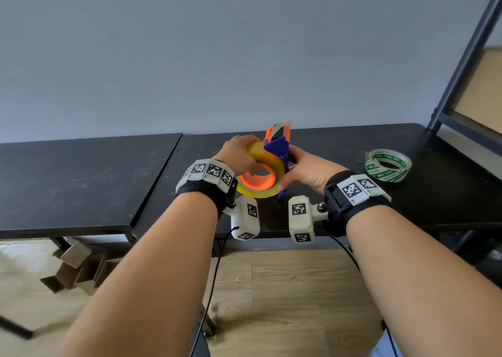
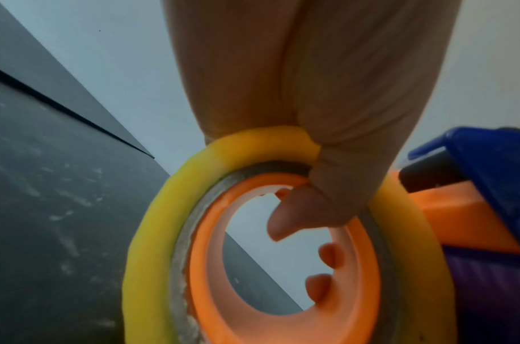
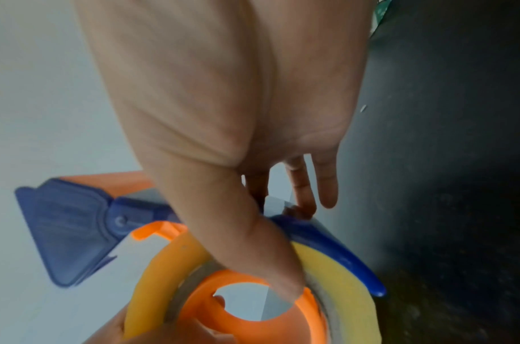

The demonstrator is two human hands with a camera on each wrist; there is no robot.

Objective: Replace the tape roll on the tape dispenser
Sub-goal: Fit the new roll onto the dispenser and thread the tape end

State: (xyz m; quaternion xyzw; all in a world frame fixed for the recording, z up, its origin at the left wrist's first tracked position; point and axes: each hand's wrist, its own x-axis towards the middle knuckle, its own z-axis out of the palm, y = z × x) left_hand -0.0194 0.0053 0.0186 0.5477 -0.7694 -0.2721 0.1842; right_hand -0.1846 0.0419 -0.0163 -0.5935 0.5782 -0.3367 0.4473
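Observation:
An orange and blue tape dispenser (image 1: 277,144) is held up over the black table (image 1: 339,144) between both hands. A yellow tape roll (image 1: 273,163) sits around its orange hub (image 1: 258,184). My left hand (image 1: 240,159) grips the roll (image 2: 164,209) from the left, fingers over the top and thumb (image 2: 297,216) hooked inside the hub (image 2: 211,302). My right hand (image 1: 301,167) holds the dispenser's blue frame (image 3: 326,235), its thumb (image 3: 267,260) pressed on the roll's rim (image 3: 341,279). The blue flap (image 3: 67,232) sticks out to the left in the right wrist view.
A second roll with green print (image 1: 388,166) lies flat on the table to the right. A dark metal shelf frame (image 1: 461,66) rises at the right edge. Another black table (image 1: 68,177) adjoins on the left, with cardboard pieces (image 1: 76,269) on the floor beneath.

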